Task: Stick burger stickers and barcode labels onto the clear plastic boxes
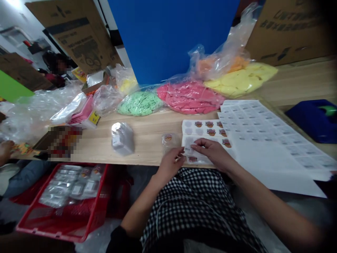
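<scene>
Label [188, 148] pinched by right hand [211, 150], over sticker sheet [204, 132], left hand [170, 163] just beside, half-curled, its hold unclear

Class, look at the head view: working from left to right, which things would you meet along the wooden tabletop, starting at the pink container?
Pink container, stack of clear containers, single clear container, sticker sheet, printed white sheets, blue tape dispenser.

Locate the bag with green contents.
In the head view, the green bag lies on the table left of centre, beside the larger pink bag, behind and slightly right of the clear container stack.
</scene>
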`<state>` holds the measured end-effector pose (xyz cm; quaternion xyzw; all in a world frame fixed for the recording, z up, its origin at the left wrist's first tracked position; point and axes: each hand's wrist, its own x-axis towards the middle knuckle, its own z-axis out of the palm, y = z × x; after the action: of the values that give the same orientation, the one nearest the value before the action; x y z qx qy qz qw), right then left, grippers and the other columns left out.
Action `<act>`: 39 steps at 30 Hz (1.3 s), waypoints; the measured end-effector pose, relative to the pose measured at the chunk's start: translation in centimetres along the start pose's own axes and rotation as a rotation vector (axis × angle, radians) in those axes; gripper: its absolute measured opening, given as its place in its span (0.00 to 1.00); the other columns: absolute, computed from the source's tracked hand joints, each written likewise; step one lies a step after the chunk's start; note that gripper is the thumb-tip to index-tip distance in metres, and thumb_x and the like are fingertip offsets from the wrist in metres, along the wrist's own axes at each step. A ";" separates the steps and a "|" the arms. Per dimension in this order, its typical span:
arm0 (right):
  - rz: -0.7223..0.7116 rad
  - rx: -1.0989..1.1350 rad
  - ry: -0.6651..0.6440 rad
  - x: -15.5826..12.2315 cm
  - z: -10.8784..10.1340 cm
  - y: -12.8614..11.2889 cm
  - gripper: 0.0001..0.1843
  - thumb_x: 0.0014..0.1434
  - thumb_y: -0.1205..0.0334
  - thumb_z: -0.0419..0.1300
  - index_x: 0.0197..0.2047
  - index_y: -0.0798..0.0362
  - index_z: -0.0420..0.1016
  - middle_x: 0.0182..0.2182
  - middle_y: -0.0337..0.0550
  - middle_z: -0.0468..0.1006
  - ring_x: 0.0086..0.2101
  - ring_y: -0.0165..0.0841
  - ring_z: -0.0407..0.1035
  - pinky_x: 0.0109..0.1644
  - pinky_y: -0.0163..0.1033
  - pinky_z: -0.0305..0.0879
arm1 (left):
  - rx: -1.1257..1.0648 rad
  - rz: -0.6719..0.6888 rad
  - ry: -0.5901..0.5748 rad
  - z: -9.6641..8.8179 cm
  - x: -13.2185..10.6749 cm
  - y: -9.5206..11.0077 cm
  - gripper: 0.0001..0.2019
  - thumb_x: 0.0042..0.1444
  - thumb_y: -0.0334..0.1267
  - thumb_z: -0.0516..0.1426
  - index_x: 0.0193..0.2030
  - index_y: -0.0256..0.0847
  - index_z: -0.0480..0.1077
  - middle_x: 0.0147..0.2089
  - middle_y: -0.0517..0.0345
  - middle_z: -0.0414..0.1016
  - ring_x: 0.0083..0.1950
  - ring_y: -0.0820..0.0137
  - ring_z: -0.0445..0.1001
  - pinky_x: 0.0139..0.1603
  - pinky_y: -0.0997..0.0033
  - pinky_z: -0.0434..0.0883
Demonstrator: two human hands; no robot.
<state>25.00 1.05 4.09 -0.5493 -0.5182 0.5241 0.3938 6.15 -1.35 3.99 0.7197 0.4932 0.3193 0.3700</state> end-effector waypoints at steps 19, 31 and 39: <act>-0.372 -0.578 -0.078 3.4 5.7 3.4 0.09 0.50 0.54 0.60 0.25 0.50 0.73 0.28 0.44 0.71 0.36 0.39 0.65 0.41 0.46 0.61 | -0.059 0.052 -0.007 -1.9 -0.9 -7.6 0.46 0.42 0.37 0.66 0.66 0.44 0.46 0.59 0.46 0.64 0.60 0.60 0.63 0.62 0.54 0.57; -0.369 -0.766 0.056 2.6 7.1 3.5 0.08 0.50 0.57 0.59 0.25 0.50 0.71 0.31 0.45 0.70 0.38 0.42 0.64 0.38 0.45 0.60 | -0.073 0.032 -0.005 -2.0 -1.0 -7.2 0.45 0.42 0.36 0.66 0.65 0.42 0.48 0.59 0.45 0.64 0.60 0.60 0.63 0.61 0.53 0.57; -0.372 -0.764 0.220 2.7 8.4 3.7 0.11 0.54 0.54 0.54 0.36 0.52 0.67 0.35 0.49 0.70 0.39 0.43 0.63 0.38 0.46 0.59 | -0.086 0.003 0.021 -2.2 -1.1 -6.2 0.42 0.40 0.34 0.66 0.63 0.42 0.53 0.59 0.46 0.64 0.61 0.59 0.61 0.63 0.53 0.54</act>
<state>17.07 2.17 -1.14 -0.6052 -0.7200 0.1534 0.3030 1.08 -0.41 -0.20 0.7004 0.4817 0.3485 0.3950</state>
